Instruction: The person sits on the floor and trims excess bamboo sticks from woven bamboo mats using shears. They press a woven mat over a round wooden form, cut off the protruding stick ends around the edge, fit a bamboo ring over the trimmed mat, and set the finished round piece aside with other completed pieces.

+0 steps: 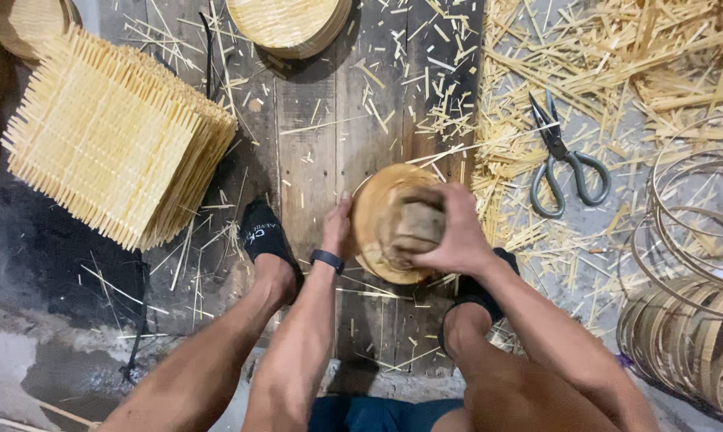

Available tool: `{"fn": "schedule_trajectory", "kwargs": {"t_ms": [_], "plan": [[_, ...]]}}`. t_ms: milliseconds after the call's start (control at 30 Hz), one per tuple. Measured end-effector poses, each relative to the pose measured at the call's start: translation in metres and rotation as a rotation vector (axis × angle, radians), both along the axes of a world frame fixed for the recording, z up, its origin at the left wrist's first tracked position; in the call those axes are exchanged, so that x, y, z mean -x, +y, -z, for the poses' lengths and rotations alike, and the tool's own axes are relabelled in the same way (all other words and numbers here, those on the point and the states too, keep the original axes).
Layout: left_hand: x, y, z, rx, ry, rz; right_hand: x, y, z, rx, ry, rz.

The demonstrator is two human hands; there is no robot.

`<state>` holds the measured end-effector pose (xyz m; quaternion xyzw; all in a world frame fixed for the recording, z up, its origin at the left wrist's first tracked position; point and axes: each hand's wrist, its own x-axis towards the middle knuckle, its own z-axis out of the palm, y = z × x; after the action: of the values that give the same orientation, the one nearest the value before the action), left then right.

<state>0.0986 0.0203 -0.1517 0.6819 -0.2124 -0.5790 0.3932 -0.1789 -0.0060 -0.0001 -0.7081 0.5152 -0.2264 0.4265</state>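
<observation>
Round woven bamboo basket [377,232] held on edge between the feet, over the dark plank floor [313,160]. Left hand [337,228] wrapped on the basket's near rim, black band at the wrist. Right hand [455,232] closed over a brownish rounded block [413,224] pressed into the basket's hollow. Best done, at a guess, by keeping the left grip firm on the rim while pressing evenly, block centred, so the weave shapes without splitting. Grey metal shears [565,160] lying open-handled just beyond the right hand among bamboo offcuts. Stack of square woven bamboo mats [113,144] well off to the left; bamboo hoops [689,320] off to the right.
</observation>
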Motion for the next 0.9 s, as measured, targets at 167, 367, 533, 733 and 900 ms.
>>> {"fn": "schedule_trajectory", "kwargs": {"t_ms": [167, 367, 533, 733, 900], "plan": [[-0.022, -0.034, -0.009, 0.056, -0.249, -0.105, 0.071, 0.002, -0.021, -0.072, -0.620, 0.509], [0.070, -0.016, -0.065, 0.422, -0.713, 0.396, 0.130, 0.018, -0.010, -0.044, -0.848, 0.829], [0.122, 0.025, -0.069, 0.586, -1.152, 0.901, 0.133, 0.035, 0.011, -0.125, -0.729, 0.842], [0.033, 0.008, -0.045, 0.959, -1.155, 1.299, 0.136, 0.040, 0.019, -0.178, -0.716, 0.845], [-0.043, -0.142, -0.063, 0.993, -2.383, 1.464, 0.139, 0.048, 0.022, -0.213, -0.668, 0.845]]}}
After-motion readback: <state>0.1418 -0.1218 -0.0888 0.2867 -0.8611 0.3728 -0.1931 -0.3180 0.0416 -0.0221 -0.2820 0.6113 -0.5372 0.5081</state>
